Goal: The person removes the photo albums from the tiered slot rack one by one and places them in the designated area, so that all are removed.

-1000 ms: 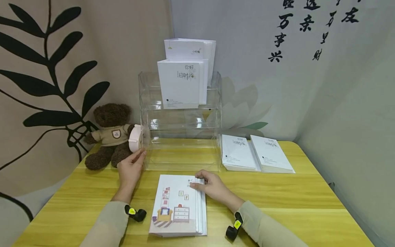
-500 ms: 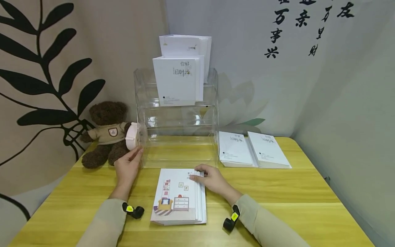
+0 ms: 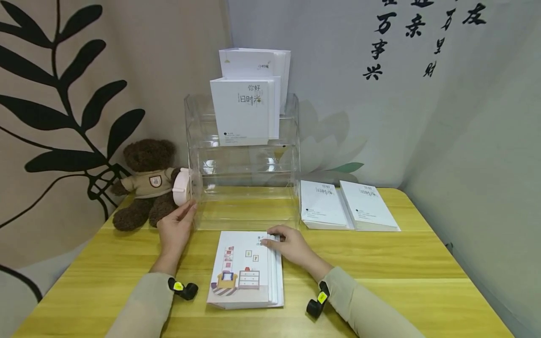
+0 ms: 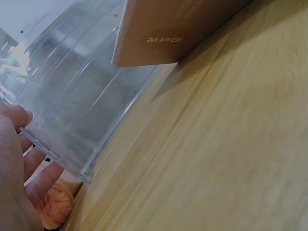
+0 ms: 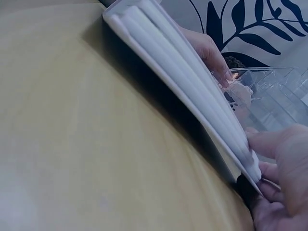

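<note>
A clear tiered acrylic rack stands at the back of the table. My left hand holds its lower left edge; in the left wrist view, the thumb lies on one side of the clear panel and the fingers on the other. In front of the rack is a thick white notepad with a room drawing on its cover and stepped layers along its right side. My right hand grips its upper right corner, thumb on the cover. The right wrist view shows the layered edge tilted up from the table.
White pads stand in the rack's upper tiers. To its right, an opened white pad lies on the wooden table. A brown teddy bear and a pale pink object are at the left, with an orange yarn ball behind the rack.
The head view has shifted slightly, and the notepad's near edge has come up a little in the picture. Both hands keep their holds.
</note>
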`<action>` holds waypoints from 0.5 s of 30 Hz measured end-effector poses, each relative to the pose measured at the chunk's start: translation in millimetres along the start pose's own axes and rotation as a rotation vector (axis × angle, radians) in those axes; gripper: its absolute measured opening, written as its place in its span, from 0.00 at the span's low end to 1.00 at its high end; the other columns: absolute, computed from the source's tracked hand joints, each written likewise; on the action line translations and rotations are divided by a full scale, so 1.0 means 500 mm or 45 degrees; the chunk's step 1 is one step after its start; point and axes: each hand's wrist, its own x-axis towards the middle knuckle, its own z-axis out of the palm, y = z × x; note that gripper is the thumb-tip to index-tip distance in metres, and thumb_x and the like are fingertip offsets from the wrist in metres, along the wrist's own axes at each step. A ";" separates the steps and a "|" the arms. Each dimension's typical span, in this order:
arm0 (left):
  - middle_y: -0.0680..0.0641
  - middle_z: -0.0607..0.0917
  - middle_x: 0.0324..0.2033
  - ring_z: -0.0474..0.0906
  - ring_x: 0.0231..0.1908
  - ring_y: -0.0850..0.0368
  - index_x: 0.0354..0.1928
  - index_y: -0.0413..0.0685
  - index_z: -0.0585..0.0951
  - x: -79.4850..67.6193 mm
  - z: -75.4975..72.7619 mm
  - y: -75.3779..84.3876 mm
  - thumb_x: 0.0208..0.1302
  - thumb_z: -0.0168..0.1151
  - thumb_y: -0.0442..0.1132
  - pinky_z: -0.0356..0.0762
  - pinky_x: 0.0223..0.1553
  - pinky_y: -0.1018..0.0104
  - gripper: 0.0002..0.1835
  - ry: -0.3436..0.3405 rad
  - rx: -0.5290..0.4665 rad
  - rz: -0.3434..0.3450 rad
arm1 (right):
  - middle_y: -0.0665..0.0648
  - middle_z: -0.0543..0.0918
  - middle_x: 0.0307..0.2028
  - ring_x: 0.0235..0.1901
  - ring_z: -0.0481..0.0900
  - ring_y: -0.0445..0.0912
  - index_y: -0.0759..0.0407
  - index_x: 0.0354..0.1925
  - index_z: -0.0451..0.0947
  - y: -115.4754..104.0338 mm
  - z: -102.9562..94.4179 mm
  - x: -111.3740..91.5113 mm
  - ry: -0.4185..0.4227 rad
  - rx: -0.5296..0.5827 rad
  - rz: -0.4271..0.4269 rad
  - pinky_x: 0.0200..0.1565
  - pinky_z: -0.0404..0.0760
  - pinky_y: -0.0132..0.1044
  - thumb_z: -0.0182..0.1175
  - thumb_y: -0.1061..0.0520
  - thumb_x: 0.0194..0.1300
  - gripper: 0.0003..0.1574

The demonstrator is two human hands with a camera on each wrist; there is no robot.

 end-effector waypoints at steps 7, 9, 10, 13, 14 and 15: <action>0.54 0.90 0.44 0.82 0.37 0.78 0.52 0.60 0.89 0.001 0.000 -0.004 0.64 0.68 0.57 0.75 0.38 0.84 0.18 -0.011 -0.003 -0.022 | 0.51 0.85 0.44 0.43 0.78 0.46 0.58 0.49 0.84 -0.002 -0.005 0.007 -0.043 0.177 0.080 0.47 0.78 0.42 0.72 0.48 0.63 0.21; 0.54 0.90 0.44 0.82 0.37 0.78 0.51 0.59 0.89 0.000 0.002 -0.005 0.64 0.69 0.57 0.75 0.38 0.84 0.18 -0.009 -0.008 -0.015 | 0.52 0.85 0.44 0.43 0.78 0.46 0.59 0.49 0.84 -0.003 -0.006 0.007 -0.040 0.200 0.089 0.47 0.78 0.42 0.72 0.48 0.63 0.21; 0.53 0.90 0.44 0.82 0.37 0.78 0.51 0.59 0.89 0.000 0.002 -0.004 0.64 0.69 0.57 0.75 0.38 0.84 0.18 -0.006 -0.015 -0.010 | 0.52 0.85 0.44 0.43 0.78 0.46 0.60 0.49 0.84 -0.003 -0.005 0.008 -0.034 0.208 0.088 0.47 0.78 0.41 0.72 0.48 0.63 0.21; 0.53 0.90 0.44 0.82 0.37 0.78 0.51 0.58 0.89 0.000 0.002 -0.001 0.64 0.69 0.56 0.75 0.38 0.85 0.18 0.003 -0.015 -0.007 | 0.54 0.85 0.44 0.43 0.78 0.47 0.61 0.48 0.84 -0.005 -0.004 0.008 -0.016 0.223 0.081 0.47 0.78 0.40 0.72 0.49 0.63 0.20; 0.53 0.90 0.44 0.81 0.37 0.78 0.51 0.58 0.89 0.000 0.001 0.000 0.64 0.70 0.56 0.75 0.38 0.85 0.18 0.004 -0.008 -0.008 | 0.54 0.85 0.43 0.43 0.78 0.47 0.61 0.48 0.84 -0.005 -0.003 0.008 -0.010 0.223 0.076 0.47 0.78 0.39 0.72 0.50 0.63 0.20; 0.53 0.90 0.44 0.81 0.37 0.78 0.51 0.58 0.89 0.000 0.001 0.001 0.64 0.70 0.56 0.74 0.38 0.85 0.18 0.004 -0.003 -0.012 | 0.54 0.85 0.43 0.42 0.78 0.46 0.61 0.47 0.84 -0.003 -0.003 0.007 -0.005 0.214 0.071 0.46 0.78 0.39 0.72 0.49 0.63 0.20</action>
